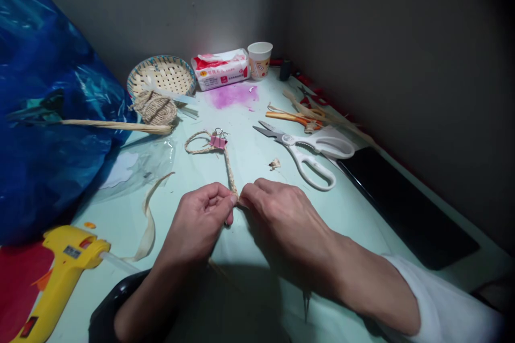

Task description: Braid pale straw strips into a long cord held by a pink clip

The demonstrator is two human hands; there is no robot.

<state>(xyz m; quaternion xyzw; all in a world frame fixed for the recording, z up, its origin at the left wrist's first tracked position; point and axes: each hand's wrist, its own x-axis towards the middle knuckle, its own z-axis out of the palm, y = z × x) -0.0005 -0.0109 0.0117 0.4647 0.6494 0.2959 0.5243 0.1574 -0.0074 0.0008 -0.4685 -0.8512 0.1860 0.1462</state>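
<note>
A braided cord (pixel 230 169) lay at the centre of the pale green tabletop (pixel 354 225), running from its looped far end at about 11 o'clock down to the two hands. The left hand (pixel 201 220) pinched its near end between thumb and forefinger, the other fingers curled in toward the palm, seemingly so the strands would not loosen there. The right hand (pixel 284 209) met it from the 3 o'clock side, its fingers bent and close together; their tips were hidden, so I could not tell exactly what they gripped. A pink binder clip (pixel 218 142) bit across the cord at 12 o'clock, slightly left, where the loop closed, and probably served as a third hand, keeping the loop shut while both hands were busy. White-handled scissors (pixel 288 140) lay open at 2 o'clock, apart from the cord yet probably within easy reach. The twine bundle (pixel 159 110) sat at 10 to 11 o'clock, in front of the woven basket (pixel 173 76), while the tissue pack (pixel 221 71) and paper cup (pixel 260 61) stood beyond at 12, likely out of the way. A yellow glue gun (pixel 72 249) rested at 8 to 9 o'clock, its nozzle toward the left forearm.
</note>
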